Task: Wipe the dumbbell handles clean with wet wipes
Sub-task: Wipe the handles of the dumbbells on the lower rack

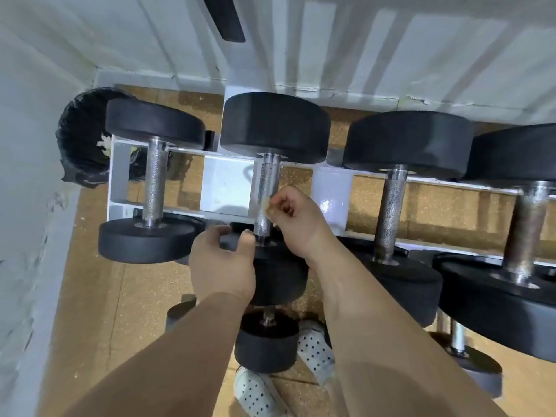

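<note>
- My right hand (288,218) is pinched shut on a small crumpled, brownish wet wipe (267,206), pressing it against the knurled steel handle (266,194) of the second black round-ended dumbbell (275,127) on the white metal rack (224,182).
- My left hand (222,263) curls over that dumbbell's near black end, fingers bent around its edge.
- Far left, a black-lined bin (81,136) holds pale crumpled scraps.
</note>
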A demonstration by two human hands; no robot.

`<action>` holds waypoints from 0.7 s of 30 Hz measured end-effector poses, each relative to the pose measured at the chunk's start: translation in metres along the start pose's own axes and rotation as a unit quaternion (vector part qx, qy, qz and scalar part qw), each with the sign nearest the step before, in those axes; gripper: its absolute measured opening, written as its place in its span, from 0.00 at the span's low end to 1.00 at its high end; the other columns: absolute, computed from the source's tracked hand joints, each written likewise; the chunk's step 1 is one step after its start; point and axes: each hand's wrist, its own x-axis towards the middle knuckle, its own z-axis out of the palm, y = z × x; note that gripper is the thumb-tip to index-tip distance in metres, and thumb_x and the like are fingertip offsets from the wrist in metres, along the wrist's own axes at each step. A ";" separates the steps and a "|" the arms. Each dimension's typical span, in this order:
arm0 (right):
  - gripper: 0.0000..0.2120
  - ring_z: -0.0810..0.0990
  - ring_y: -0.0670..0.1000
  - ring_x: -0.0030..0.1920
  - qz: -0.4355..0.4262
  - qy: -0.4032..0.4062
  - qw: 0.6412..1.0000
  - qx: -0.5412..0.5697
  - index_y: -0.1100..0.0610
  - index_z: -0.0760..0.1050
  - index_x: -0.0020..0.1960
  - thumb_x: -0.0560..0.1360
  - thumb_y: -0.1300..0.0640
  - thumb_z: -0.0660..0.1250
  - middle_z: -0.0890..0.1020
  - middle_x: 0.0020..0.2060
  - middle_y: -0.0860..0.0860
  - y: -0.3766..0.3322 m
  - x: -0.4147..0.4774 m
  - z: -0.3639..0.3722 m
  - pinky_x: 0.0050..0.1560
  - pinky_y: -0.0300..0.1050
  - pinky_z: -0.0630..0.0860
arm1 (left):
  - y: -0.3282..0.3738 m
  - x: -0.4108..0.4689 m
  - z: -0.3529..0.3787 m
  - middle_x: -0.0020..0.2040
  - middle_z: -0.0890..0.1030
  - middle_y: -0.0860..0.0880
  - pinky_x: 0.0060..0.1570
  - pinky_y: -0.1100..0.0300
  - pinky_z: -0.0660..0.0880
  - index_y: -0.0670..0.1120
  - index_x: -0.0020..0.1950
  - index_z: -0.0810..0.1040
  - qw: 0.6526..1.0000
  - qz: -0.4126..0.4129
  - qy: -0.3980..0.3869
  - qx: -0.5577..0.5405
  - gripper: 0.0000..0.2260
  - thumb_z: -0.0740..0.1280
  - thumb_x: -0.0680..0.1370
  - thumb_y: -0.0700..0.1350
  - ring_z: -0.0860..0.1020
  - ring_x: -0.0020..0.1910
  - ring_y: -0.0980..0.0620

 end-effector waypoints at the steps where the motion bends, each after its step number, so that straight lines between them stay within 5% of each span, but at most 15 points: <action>1: 0.08 0.74 0.43 0.39 0.000 0.015 1.000 0.024 0.47 0.72 0.45 0.79 0.57 0.66 0.76 0.39 0.43 0.000 0.003 0.000 0.43 0.40 0.71 | 0.001 0.000 0.000 0.57 0.80 0.51 0.59 0.46 0.76 0.51 0.58 0.80 1.000 0.003 0.000 0.002 0.30 0.59 0.66 0.67 0.78 0.56 0.48; 7: 0.09 0.73 0.47 0.40 -0.015 0.136 0.982 0.134 0.47 0.71 0.43 0.80 0.58 0.62 0.77 0.41 0.47 -0.001 0.035 0.006 0.46 0.45 0.73 | -0.005 0.003 0.003 0.60 0.79 0.49 0.61 0.48 0.75 0.50 0.58 0.81 1.000 -0.001 0.003 -0.010 0.20 0.66 0.73 0.60 0.77 0.59 0.48; 10: 0.07 0.75 0.48 0.42 0.004 0.067 0.996 0.058 0.48 0.70 0.44 0.82 0.54 0.60 0.78 0.43 0.47 0.007 0.021 0.002 0.43 0.45 0.73 | -0.005 0.005 0.004 0.58 0.79 0.48 0.58 0.51 0.73 0.50 0.51 0.80 1.000 -0.010 0.011 -0.017 0.11 0.68 0.75 0.55 0.77 0.56 0.47; 14: 0.07 0.79 0.53 0.45 0.027 -0.011 0.999 -0.028 0.51 0.70 0.44 0.81 0.53 0.61 0.78 0.45 0.49 0.023 0.002 0.005 0.46 0.49 0.76 | -0.004 0.002 0.004 0.55 0.80 0.46 0.54 0.50 0.72 0.51 0.46 0.78 0.999 -0.013 0.009 -0.028 0.16 0.64 0.68 0.61 0.77 0.53 0.44; 21: 0.03 0.73 0.50 0.41 0.016 0.091 0.977 0.192 0.55 0.70 0.47 0.77 0.61 0.59 0.76 0.40 0.51 -0.005 0.040 0.000 0.41 0.43 0.71 | -0.006 0.004 0.004 0.48 0.80 0.44 0.42 0.56 0.68 0.50 0.41 0.76 1.000 0.009 0.008 -0.029 0.14 0.62 0.67 0.60 0.77 0.44 0.47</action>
